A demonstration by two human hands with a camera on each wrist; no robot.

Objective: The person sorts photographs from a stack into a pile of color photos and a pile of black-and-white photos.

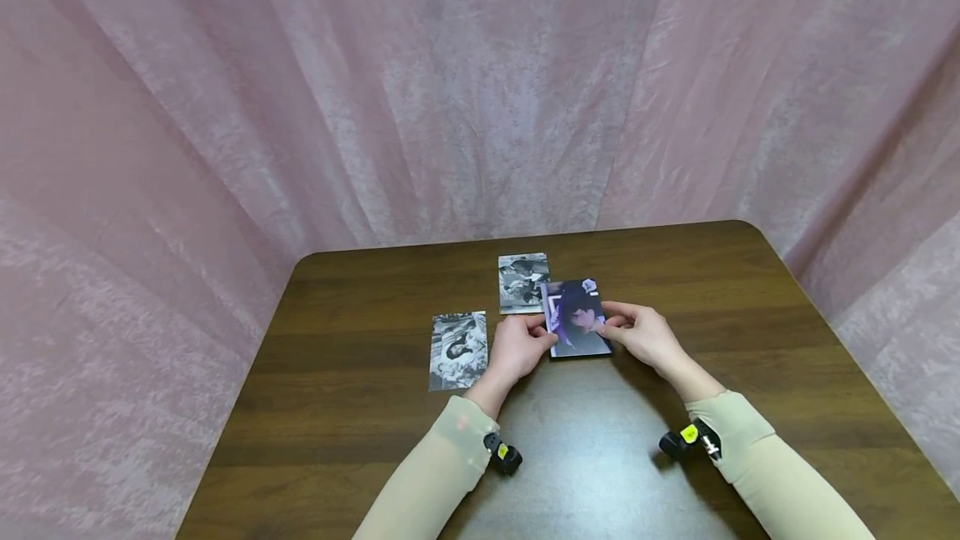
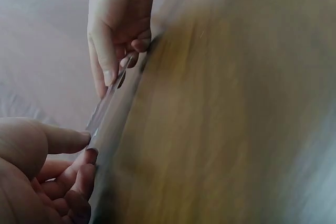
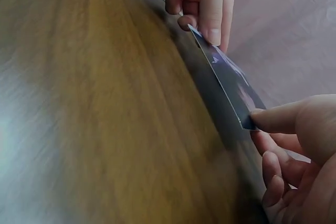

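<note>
A colour photo card with purple tones is held between both hands just above the dark wooden table. My left hand pinches its left edge, and my right hand pinches its right edge. In the left wrist view the photo card is seen edge-on, with the left hand near and the right hand at the far end. In the right wrist view the photo card is tilted, with the right hand at its near corner and the left hand at the far one.
Two black-and-white photos lie flat on the table: one photo left of my left hand, another photo behind the held card. Pink fabric hangs around the table on all sides. Wrist cameras sit on both sleeves.
</note>
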